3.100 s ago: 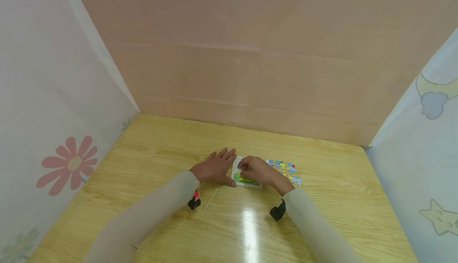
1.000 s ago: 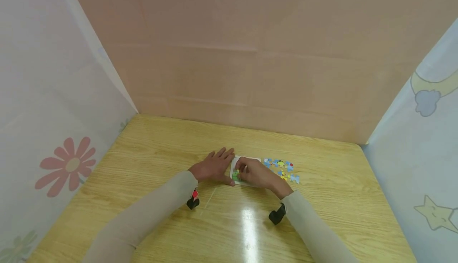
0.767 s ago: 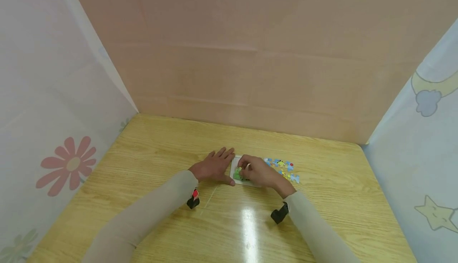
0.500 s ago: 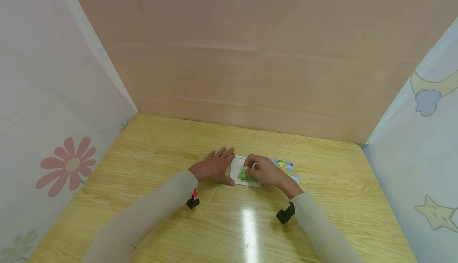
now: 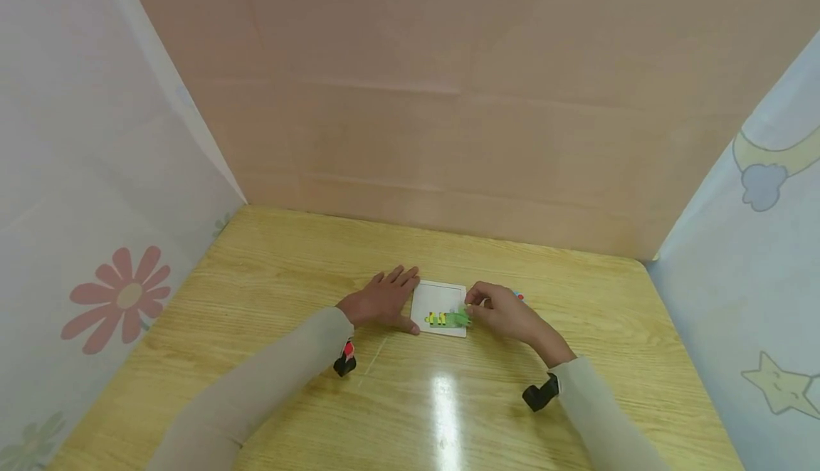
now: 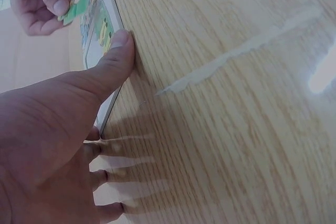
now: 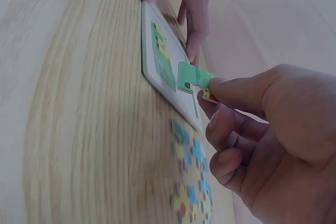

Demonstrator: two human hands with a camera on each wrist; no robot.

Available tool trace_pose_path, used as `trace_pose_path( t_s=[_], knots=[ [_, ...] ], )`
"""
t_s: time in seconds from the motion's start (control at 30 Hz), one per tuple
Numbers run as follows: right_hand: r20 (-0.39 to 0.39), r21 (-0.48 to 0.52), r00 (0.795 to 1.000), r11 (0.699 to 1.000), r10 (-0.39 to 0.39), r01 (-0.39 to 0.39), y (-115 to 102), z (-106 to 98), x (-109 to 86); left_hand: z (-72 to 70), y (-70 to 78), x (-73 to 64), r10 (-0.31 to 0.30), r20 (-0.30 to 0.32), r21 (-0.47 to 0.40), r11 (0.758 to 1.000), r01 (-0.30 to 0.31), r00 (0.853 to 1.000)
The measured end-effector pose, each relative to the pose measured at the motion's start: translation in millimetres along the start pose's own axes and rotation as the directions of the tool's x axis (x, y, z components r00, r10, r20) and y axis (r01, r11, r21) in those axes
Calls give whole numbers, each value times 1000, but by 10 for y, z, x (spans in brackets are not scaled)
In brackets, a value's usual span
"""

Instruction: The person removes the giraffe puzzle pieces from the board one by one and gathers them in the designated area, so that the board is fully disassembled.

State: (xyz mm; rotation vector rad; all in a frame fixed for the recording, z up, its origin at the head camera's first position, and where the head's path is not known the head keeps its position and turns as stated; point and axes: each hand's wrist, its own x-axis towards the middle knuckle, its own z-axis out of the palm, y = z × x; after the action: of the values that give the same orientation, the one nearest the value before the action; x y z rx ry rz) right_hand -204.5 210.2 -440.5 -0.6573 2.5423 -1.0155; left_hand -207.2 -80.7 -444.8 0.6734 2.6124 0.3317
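My left hand [image 5: 381, 302] lies flat with its fingers spread, thumb and fingertips along the left edge of a thin white puzzle tray [image 5: 435, 293]. Between thumb and forefinger, my right hand [image 5: 502, 311] pinches a green jigsaw piece [image 7: 190, 77] with a small yellow and red patch. That piece is raised over the tray's right edge, tilted. Along the tray's near side lies a strip of green and yellow puzzle pieces [image 7: 161, 56]; the rest of the tray floor is bare white.
Loose blue, yellow and red puzzle pieces [image 7: 189, 192] lie on the wooden table [image 5: 320, 250] to the right of the tray, mostly hidden behind my right hand in the head view. A brown sheet [image 5: 448, 115] hangs behind the table, patterned sheets at both sides.
My right hand has moved from over the tray's left part to its right edge, carrying the green jigsaw piece. The strip in the tray shows more now. My left hand has stayed put.
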Motion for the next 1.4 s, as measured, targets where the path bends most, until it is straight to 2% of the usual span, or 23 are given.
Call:
trace_pose_path(
  t_s=[0.37, 0.67, 1.1, 1.4],
  knots=[
    [30, -22, 1000, 1000, 7, -6, 191, -98, -169, -1, 2, -13, 13, 0, -12, 1000, -13, 1000],
    [61, 14, 998, 1000, 1, -2, 216, -90, -252, -1, 9, -16, 11, -9, -17, 1000, -11, 1000],
    [93, -3, 996, 1000, 1, -1, 260, -82, -280, 15, -12, -13, 23, -14, -17, 1000, -23, 1000],
    [53, -72, 998, 997, 24, -20, 204, -114, -273, 29, -28, -2, 28, -10, -7, 1000, -28, 1000]
  ],
)
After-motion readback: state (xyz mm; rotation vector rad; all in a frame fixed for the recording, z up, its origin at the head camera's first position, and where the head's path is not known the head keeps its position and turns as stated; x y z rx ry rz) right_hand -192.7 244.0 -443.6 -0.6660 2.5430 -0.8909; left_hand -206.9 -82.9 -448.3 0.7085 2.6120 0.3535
